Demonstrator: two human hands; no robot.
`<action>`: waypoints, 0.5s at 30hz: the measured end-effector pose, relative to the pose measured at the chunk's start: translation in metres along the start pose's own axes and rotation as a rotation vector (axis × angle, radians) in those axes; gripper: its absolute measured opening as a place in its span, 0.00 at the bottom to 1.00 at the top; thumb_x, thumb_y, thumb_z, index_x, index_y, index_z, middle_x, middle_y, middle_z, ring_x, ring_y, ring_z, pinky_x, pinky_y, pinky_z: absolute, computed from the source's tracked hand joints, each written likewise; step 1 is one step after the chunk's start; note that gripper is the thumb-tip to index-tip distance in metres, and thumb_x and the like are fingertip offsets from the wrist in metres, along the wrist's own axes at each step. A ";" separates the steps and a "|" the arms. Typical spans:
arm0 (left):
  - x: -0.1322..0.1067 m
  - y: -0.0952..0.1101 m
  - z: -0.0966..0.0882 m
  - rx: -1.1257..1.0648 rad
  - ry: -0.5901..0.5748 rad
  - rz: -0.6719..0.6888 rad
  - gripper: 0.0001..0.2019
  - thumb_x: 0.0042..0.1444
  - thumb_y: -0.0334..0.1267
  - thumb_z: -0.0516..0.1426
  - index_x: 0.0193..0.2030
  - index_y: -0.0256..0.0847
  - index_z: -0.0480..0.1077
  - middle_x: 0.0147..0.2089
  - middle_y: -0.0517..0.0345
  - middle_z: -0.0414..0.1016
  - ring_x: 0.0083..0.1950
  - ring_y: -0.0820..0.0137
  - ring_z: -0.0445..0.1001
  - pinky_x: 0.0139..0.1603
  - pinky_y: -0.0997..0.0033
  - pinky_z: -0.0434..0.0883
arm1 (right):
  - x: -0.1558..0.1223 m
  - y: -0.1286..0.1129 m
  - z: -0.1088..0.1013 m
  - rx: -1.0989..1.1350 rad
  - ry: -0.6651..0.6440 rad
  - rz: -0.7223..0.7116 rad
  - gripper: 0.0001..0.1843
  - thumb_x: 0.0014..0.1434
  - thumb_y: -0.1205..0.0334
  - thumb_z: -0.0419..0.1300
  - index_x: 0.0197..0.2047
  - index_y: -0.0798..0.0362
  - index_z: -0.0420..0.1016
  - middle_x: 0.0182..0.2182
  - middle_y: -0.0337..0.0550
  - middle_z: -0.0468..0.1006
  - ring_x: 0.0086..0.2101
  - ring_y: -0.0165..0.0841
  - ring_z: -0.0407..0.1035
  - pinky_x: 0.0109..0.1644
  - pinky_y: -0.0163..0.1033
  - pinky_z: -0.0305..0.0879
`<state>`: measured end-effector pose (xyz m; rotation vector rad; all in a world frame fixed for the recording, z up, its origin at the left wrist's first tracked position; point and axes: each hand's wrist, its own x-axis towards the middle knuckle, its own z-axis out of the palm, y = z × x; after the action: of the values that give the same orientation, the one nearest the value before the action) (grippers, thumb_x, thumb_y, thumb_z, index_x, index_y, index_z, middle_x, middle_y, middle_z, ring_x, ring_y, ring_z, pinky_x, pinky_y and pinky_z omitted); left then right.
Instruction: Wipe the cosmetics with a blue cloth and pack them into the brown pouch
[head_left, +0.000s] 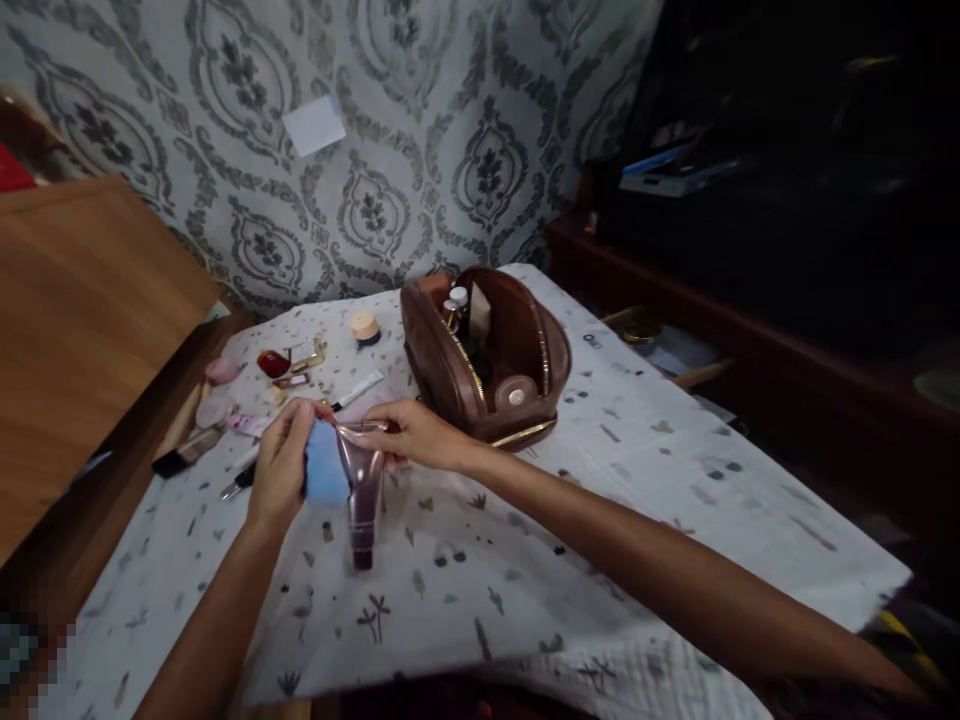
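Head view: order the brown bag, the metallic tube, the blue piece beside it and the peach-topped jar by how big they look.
1. Brown bag
2. Metallic tube
3. Blue piece, judged by what shows
4. Peach-topped jar; it stands farther back, so this is apparent size only

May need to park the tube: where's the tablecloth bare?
Between the brown bag, the right forearm and the right edge of the tablecloth; also nearer than the tube, between right and left forearm. Crowded: beyond the left hand, where cosmetics lie scattered.

White paper [315, 126] on patterned wall [435, 110]; wooden panel [82, 330] left.
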<state>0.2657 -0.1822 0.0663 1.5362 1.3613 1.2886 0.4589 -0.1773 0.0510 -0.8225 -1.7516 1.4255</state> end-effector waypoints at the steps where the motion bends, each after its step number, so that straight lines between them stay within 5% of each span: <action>1: -0.005 -0.009 -0.004 0.036 0.012 0.004 0.21 0.58 0.60 0.57 0.37 0.41 0.72 0.34 0.60 0.72 0.33 0.71 0.67 0.34 0.75 0.65 | 0.009 0.008 0.006 -0.086 0.045 0.017 0.10 0.65 0.57 0.60 0.35 0.54 0.73 0.23 0.34 0.71 0.23 0.27 0.66 0.29 0.33 0.62; 3: -0.016 -0.026 -0.013 0.137 0.017 0.008 0.19 0.60 0.58 0.56 0.43 0.43 0.71 0.39 0.60 0.72 0.37 0.70 0.68 0.39 0.73 0.67 | 0.019 0.021 0.017 -0.267 0.187 0.027 0.08 0.64 0.60 0.61 0.43 0.55 0.74 0.30 0.38 0.75 0.28 0.30 0.69 0.36 0.36 0.65; 6: -0.036 -0.046 -0.024 0.278 -0.080 0.009 0.20 0.62 0.55 0.55 0.53 0.45 0.68 0.48 0.56 0.73 0.46 0.65 0.71 0.50 0.66 0.70 | 0.011 0.031 0.031 -0.434 0.302 0.049 0.18 0.65 0.61 0.60 0.56 0.54 0.68 0.43 0.47 0.75 0.36 0.34 0.70 0.43 0.41 0.68; 10: -0.057 -0.064 -0.034 0.411 -0.230 0.140 0.19 0.65 0.48 0.54 0.60 0.46 0.66 0.60 0.50 0.66 0.64 0.58 0.65 0.66 0.53 0.62 | -0.024 0.030 0.056 -0.577 0.274 0.055 0.20 0.67 0.54 0.57 0.58 0.56 0.65 0.46 0.52 0.73 0.39 0.40 0.71 0.47 0.49 0.70; 15: -0.061 -0.077 -0.041 0.497 -0.266 0.212 0.17 0.67 0.43 0.51 0.60 0.46 0.68 0.59 0.48 0.66 0.64 0.58 0.66 0.65 0.53 0.66 | -0.042 0.027 0.098 -0.824 0.245 0.027 0.35 0.56 0.46 0.67 0.59 0.59 0.64 0.46 0.56 0.73 0.46 0.51 0.69 0.50 0.58 0.70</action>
<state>0.2087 -0.2308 -0.0090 2.1517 1.4367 0.8513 0.3997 -0.2585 0.0065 -1.3688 -2.1294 0.5331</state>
